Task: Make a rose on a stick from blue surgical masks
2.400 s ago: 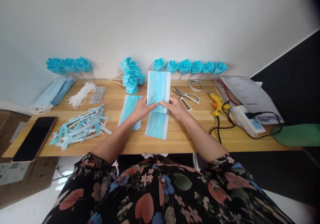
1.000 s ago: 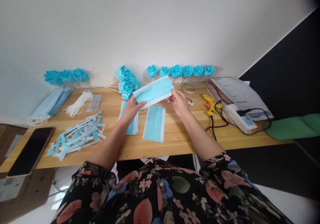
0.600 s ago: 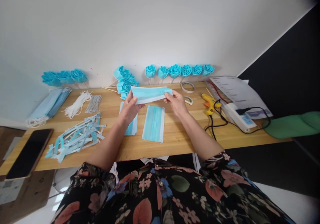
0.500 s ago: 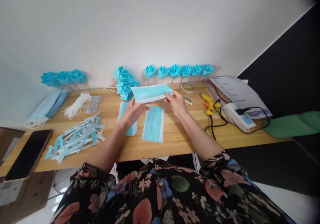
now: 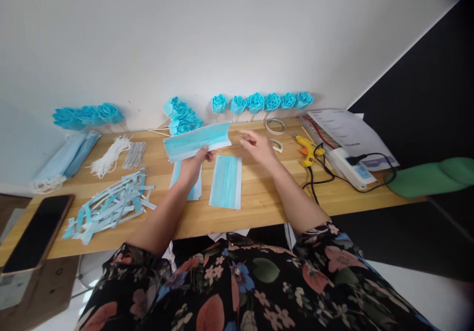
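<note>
My left hand [image 5: 193,164] holds a light blue face-mask sheet [image 5: 196,142] by its lower edge, lifted above the wooden table [image 5: 259,198] and lying nearly level. My right hand [image 5: 257,146] has let go of the sheet and hovers to its right with fingers spread, close to a white scissor handle [image 5: 276,146]. Another blue mask sheet [image 5: 225,181] lies flat on the table between my hands. Under my left wrist sits a small stack of mask sheets [image 5: 184,185].
A yellow glue gun [image 5: 305,148] with black cable, a tape ring [image 5: 274,126] and a white power unit [image 5: 351,165] lie right. Blue mask roses [image 5: 259,102] line the wall. Cut strips [image 5: 111,205], ear loops [image 5: 109,154], whole masks [image 5: 64,157] and a phone [image 5: 33,232] lie left.
The sheet was held upright by both hands, then turned level. My right hand has now released it and moved right; my left hand carried the sheet to the left.
</note>
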Demonstrator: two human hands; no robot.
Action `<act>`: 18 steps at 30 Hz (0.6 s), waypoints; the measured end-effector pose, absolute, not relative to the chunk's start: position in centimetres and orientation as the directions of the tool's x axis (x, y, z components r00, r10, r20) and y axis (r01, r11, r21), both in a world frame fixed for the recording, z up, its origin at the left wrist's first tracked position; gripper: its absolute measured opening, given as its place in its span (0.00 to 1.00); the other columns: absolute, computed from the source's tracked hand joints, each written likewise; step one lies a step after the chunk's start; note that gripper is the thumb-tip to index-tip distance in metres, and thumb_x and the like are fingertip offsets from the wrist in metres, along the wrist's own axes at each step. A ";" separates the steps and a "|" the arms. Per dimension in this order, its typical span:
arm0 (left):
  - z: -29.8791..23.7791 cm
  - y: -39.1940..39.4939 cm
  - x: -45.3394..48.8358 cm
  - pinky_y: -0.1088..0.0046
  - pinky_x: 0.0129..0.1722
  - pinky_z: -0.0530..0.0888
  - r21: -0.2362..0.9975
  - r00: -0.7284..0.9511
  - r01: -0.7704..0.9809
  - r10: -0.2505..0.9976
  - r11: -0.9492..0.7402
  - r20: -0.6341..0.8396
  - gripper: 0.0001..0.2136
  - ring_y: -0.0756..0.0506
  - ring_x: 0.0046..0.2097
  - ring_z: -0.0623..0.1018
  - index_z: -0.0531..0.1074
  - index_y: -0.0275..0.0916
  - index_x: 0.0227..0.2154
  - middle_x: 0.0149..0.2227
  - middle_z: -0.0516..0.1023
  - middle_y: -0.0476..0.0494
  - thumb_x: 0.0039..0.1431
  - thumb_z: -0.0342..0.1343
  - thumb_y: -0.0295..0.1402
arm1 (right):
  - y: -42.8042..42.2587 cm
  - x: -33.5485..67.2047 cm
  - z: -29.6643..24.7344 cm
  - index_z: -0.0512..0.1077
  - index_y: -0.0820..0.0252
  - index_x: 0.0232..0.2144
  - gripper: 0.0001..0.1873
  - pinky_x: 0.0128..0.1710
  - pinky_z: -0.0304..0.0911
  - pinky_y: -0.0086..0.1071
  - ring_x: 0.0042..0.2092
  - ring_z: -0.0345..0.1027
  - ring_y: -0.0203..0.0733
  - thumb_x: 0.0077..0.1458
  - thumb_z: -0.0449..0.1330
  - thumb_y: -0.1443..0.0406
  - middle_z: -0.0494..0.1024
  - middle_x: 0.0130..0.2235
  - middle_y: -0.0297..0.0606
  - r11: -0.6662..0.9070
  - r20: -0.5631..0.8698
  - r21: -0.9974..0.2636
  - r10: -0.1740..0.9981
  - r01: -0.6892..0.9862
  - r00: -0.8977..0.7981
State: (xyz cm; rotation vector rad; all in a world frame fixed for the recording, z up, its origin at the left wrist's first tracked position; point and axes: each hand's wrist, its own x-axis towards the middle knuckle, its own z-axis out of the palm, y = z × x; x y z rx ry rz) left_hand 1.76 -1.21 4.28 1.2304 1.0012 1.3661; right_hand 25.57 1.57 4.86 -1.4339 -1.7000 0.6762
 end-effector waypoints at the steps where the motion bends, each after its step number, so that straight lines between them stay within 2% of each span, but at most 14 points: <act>1: 4.3 -1.0 1.6 0.67 0.36 0.73 0.973 -0.002 -0.164 0.986 -0.165 0.167 0.14 0.47 0.30 0.74 0.76 0.39 0.28 0.29 0.78 0.45 0.58 0.63 0.46 | 1.7 26.6 5.3 0.78 0.52 0.53 0.20 0.48 0.68 0.42 0.43 0.78 0.50 0.61 0.61 0.58 0.85 0.42 0.40 0.182 0.242 -0.696 0.970 0.694 -0.012; 2: 4.2 -0.9 1.4 0.67 0.36 0.73 0.969 -0.017 -0.184 0.986 -0.168 0.168 0.14 0.47 0.30 0.75 0.76 0.39 0.29 0.29 0.78 0.45 0.58 0.63 0.46 | 1.8 27.5 5.8 0.78 0.53 0.54 0.19 0.50 0.67 0.43 0.48 0.78 0.53 0.62 0.60 0.60 0.85 0.46 0.43 0.130 0.233 -0.573 0.972 0.809 0.009; 4: 4.1 -0.6 1.2 0.68 0.36 0.72 0.960 -0.037 -0.228 0.986 -0.165 0.160 0.14 0.47 0.31 0.75 0.75 0.39 0.30 0.29 0.78 0.45 0.56 0.64 0.45 | 1.8 29.2 6.6 0.76 0.56 0.57 0.22 0.50 0.67 0.44 0.51 0.77 0.57 0.63 0.60 0.60 0.84 0.51 0.50 0.015 0.166 -0.358 0.985 0.934 0.048; 6: 4.0 -0.5 1.1 0.68 0.35 0.72 0.947 -0.045 -0.275 0.987 -0.163 0.157 0.14 0.48 0.31 0.75 0.74 0.39 0.30 0.29 0.77 0.46 0.55 0.65 0.45 | 1.6 30.2 7.2 0.75 0.58 0.59 0.25 0.48 0.67 0.43 0.52 0.77 0.59 0.62 0.61 0.57 0.83 0.51 0.53 -0.060 0.054 -0.203 0.996 0.977 0.072; 8: 4.1 -0.4 1.1 0.69 0.35 0.71 0.939 -0.045 -0.299 0.985 -0.170 0.164 0.15 0.49 0.31 0.74 0.73 0.38 0.29 0.29 0.76 0.46 0.55 0.66 0.45 | 1.4 30.5 7.6 0.75 0.58 0.59 0.26 0.46 0.66 0.42 0.52 0.77 0.60 0.61 0.62 0.57 0.83 0.52 0.53 -0.067 -0.038 -0.110 0.997 0.992 0.063; 13: 4.7 -0.4 1.2 0.70 0.33 0.70 0.914 -0.058 -0.354 0.980 -0.200 0.192 0.17 0.50 0.29 0.73 0.74 0.38 0.29 0.29 0.76 0.47 0.55 0.67 0.47 | 1.1 29.9 7.7 0.75 0.56 0.58 0.26 0.42 0.66 0.39 0.50 0.78 0.58 0.59 0.64 0.57 0.83 0.50 0.52 -0.051 -0.129 0.000 0.990 0.999 0.050; 16: 5.0 -0.4 1.3 0.71 0.31 0.69 0.892 -0.073 -0.402 0.978 -0.206 0.193 0.18 0.50 0.28 0.73 0.75 0.37 0.28 0.28 0.76 0.47 0.53 0.69 0.48 | 1.3 29.9 7.6 0.74 0.55 0.57 0.24 0.43 0.65 0.39 0.51 0.77 0.56 0.59 0.62 0.58 0.82 0.52 0.49 -0.060 -0.134 -0.034 0.990 0.998 0.055; 18: 5.1 -0.4 1.3 0.71 0.31 0.69 0.881 -0.074 -0.423 0.978 -0.210 0.197 0.18 0.50 0.28 0.73 0.75 0.37 0.28 0.28 0.76 0.47 0.52 0.70 0.48 | 1.6 30.3 7.4 0.73 0.56 0.57 0.25 0.45 0.66 0.39 0.51 0.77 0.54 0.57 0.63 0.61 0.82 0.52 0.48 -0.094 -0.134 -0.104 0.988 0.990 0.080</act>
